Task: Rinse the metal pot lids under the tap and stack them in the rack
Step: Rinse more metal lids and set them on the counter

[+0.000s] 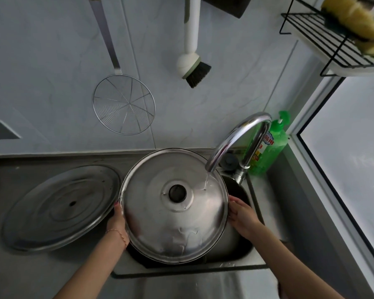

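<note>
Lid over sink under tap stream; left hand and right hand grip opposite rims.

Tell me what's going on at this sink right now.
A person holds a round metal pot lid over the sink, the left hand gripping its left rim and the right hand at its right rim. Water runs from the tap onto the lid's upper right area. A second, larger flat metal lid lies on the counter to the left. No lid stands in a rack yet.
</note>
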